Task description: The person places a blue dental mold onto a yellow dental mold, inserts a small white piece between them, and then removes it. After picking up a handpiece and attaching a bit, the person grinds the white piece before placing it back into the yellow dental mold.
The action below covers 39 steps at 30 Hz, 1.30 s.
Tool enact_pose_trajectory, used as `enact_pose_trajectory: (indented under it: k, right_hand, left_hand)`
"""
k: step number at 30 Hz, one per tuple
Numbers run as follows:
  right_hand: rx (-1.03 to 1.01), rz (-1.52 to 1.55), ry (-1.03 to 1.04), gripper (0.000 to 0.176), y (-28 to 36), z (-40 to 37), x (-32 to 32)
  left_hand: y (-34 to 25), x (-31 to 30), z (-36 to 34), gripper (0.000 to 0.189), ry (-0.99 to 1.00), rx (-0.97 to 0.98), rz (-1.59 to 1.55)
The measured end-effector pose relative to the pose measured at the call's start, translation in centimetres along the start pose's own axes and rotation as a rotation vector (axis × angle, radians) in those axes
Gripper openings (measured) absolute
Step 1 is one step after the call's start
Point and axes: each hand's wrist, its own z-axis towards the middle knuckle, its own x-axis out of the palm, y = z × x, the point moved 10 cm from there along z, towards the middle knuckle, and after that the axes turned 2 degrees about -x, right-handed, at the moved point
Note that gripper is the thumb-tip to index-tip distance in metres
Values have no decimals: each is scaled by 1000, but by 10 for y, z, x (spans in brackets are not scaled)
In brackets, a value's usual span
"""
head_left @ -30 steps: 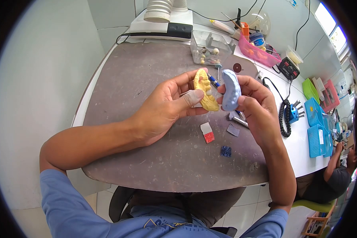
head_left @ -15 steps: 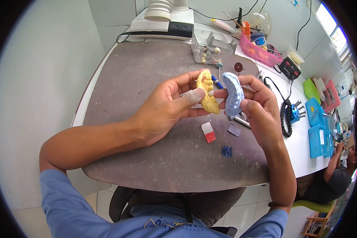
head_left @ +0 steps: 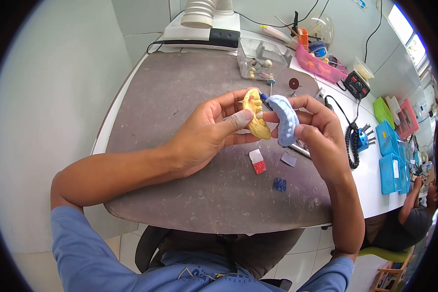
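In the head view, my left hand [head_left: 211, 124] is closed on a yellow dental cast [head_left: 258, 127], its thumb pressed on the near side. A white tooth piece [head_left: 259, 115] shows at the cast's edge, by my right fingertip. My right hand [head_left: 322, 131] grips a light blue dental cast [head_left: 283, 119] between thumb and fingers, tooth side facing right. The two casts are held close side by side above the table. Partly hidden behind them lies a blue pen-like tool [head_left: 264, 99]. Below are a red and white paper piece [head_left: 258, 162], a grey square [head_left: 288, 159] and a dark blue square [head_left: 279, 184].
A clear plastic box [head_left: 260, 61] with small parts stands at the back, near a pink basket [head_left: 321, 65]. To the right are a black control box [head_left: 357, 85], a coiled cord [head_left: 351, 146] and blue baskets [head_left: 388, 173]. Another person [head_left: 413, 214] sits far right.
The blue cast has turned slightly and tilts more toward the yellow one. Both hands hold their casts as before. The whole view has shifted a little.
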Motion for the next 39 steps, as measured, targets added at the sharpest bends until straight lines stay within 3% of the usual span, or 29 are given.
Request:
enact_pose_trajectory:
  k: [5,7,28,33,39]
  right_hand:
    - [-14,46,-71,34,1,1,-8]
    - [-51,-77,-128,34,1,0,-12]
    - [15,-83,-95,41,-14,3,-4]
    - [18,-51,-80,55,-17,6,-6]
    - [1,26,-104,55,-18,6,-4]
  left_hand:
    - [0,5,0,56,38,-5,-31]
    - [0,6,0,55,37,-7,-32]
    - [-6,-2,0,55,-23,22,6]
    - [-10,-6,-1,53,-49,48,0]
    - [-11,-2,-2,50,-10,45,15]
